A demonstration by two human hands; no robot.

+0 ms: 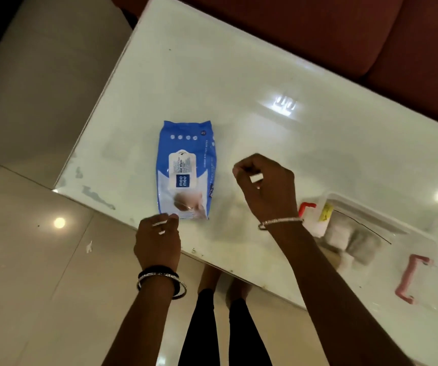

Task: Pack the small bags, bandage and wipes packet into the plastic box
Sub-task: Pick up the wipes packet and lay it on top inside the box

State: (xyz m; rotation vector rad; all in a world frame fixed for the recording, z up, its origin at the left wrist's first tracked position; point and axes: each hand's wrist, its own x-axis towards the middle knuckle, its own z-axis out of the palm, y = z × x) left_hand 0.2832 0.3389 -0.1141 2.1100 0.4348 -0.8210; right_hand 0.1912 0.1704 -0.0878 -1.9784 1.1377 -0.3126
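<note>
So the wet wipes packet [186, 170] is the only thing left out in the open, lying flat and label-up on the glossy white worktop [239, 75], near its front edge. The plastic box [386, 241] with the red clips is parked well off to the right, and something pale and bagged can already be made out inside it, though it's too blurry to say exactly what.

The left hand [158, 241] is loosely curled right at the packet's near corner, nothing held yet; whether it's actually touching can't be told. The right hand [264, 186] is half closed above the worktop between packet and box, and nothing can be seen gripped in it.

Tips for this bit, judging from the layout: the packet is probably best taken across its short width rather than pinched by a corner, since a soft pack like that will sag and flop. Both long edges should be caught, then it gets carried over flat. The box opening looks partly filled, so the packet may be better laid on top of the bags than wedged beside them.
</note>
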